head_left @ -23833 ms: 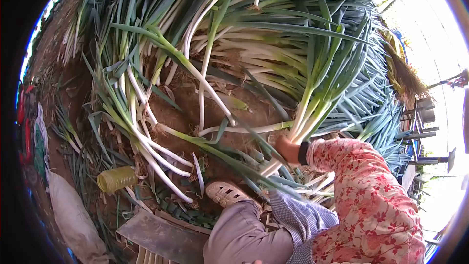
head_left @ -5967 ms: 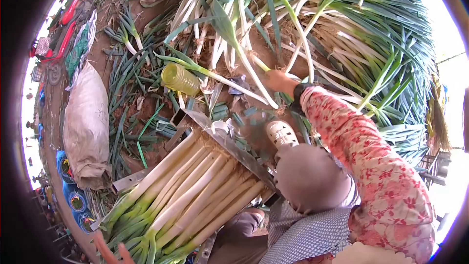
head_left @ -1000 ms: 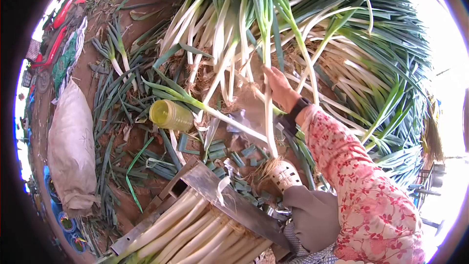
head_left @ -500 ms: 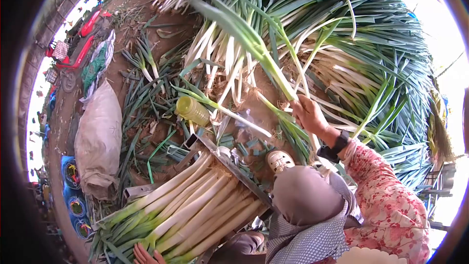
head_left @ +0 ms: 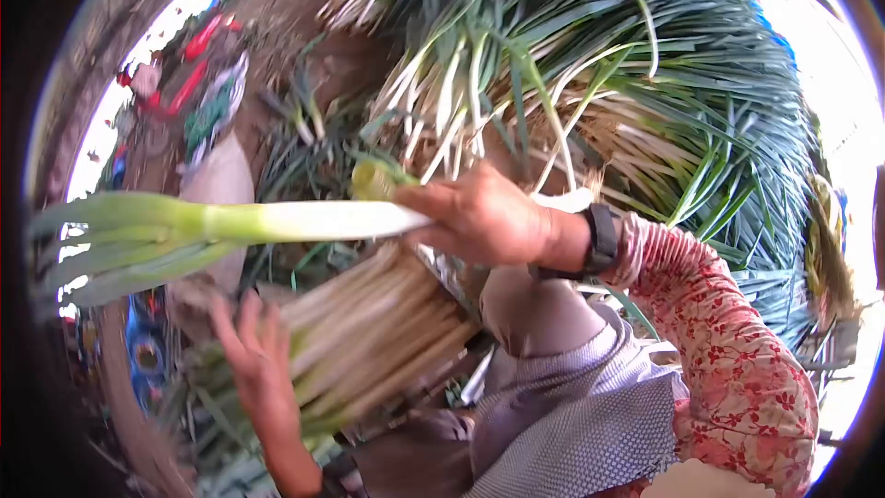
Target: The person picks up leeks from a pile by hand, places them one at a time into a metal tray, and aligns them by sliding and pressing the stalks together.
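Your right hand (head_left: pixel 493 219) clamps the white shank (head_left: pixel 336 219) of a leek (head_left: pixel 226 221) left of centre, probably the best hold, as it looks light, stiff there and limper at the leaves (head_left: pixel 120 217), while your left hand (head_left: pixel 262 364), lower left, spreads its fingers.

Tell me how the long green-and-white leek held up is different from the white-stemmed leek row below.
The long leek is held in the bare right grip; the leek row lies below. The long leek points straight across the picture; the leek row slants down leftward. Both have white stems and green leaves.
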### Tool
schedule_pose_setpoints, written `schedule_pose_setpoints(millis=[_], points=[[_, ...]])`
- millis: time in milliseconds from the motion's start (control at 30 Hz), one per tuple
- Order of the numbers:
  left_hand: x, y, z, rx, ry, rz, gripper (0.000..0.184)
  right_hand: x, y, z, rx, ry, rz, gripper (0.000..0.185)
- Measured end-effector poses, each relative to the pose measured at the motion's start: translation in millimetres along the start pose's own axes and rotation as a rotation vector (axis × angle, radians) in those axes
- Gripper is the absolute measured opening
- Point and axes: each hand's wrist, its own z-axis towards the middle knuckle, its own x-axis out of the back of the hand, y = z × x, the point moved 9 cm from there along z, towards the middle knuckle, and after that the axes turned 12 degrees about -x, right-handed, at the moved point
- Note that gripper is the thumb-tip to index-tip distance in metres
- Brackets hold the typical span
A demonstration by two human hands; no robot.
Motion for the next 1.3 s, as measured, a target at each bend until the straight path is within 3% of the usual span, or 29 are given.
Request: schedule_pose_setpoints(millis=[100,167,267,400,633,700,767,833,867,933,1000,1100,1133,1233,1300], points=[[31.1,42.9,20.9,-0.264,0.468,-0.404,0.072,-28.0,-34.7,15.1,0.152,0.025,-0.132,0.039],[61.5,30.2,17.0,-0.087,0.661,-0.841,0.061,-49.7,-48.0,24.3,0.237,0.067,-0.197,0.042],[116.5,31.2,-6.4,-0.179,0.83,-0.476,0.051,-90.8,-50.4,31.9,0.139,-0.21,-0.084,0.044],[183.0,43.3,-21.1,-0.219,0.824,-0.512,0.041,-123.3,-31.7,26.8,0.12,-0.417,-0.029,0.045],[258.5,32.7,-43.3,-0.231,0.872,-0.426,0.029,-178.0,3.1,27.0,0.081,-0.518,0.04,0.044],[307.0,-5.8,-68.4,-0.135,0.913,-0.305,0.027,-216.1,18.0,20.3,-0.015,-0.538,-0.036,0.039],[374.4,-57.9,-112.5,0.076,1.011,-0.031,0.036,-247.7,26.5,8.8,-0.067,-0.57,-0.21,0.037],[360.8,-23.1,-129.9,0.041,1.059,0.792,0.045,-282.3,42.4,-22.7,-0.135,-0.811,-0.337,0.037],[336.7,-6.2,-129.1,0.026,1.039,1.209,0.05,-292.3,46.8,-29.4,-0.153,-0.842,-0.284,0.039],[259.9,14.2,-89.9,-0.177,0.505,1.766,0.065,-289.6,43.3,-25.9,-0.12,-0.84,-0.26,0.04],[215.9,-15.9,-65.3,-0.145,-0.011,1.855,0.069,-290.7,45.9,-26.7,-0.136,-0.864,-0.239,0.042],[164.5,-68.7,-71.7,0.255,-0.518,1.681,0.066,-294.7,57.5,-28.0,-0.179,-0.836,-0.081,0.043],[164.2,-70.8,-68.9,0.241,-0.495,1.693,0.064,-290.7,53.1,-23.7,-0.231,-0.869,-0.084,0.042],[188.4,-74.3,-68.3,0.207,-0.399,1.749,0.058,-291.3,41.8,-12.3,-0.11,-0.669,0.031,0.042],[204.7,-70.0,-73.0,0.17,-0.302,1.797,0.057,-313.7,36.4,-13.0,-0.188,-0.779,-0.002,0.042]])
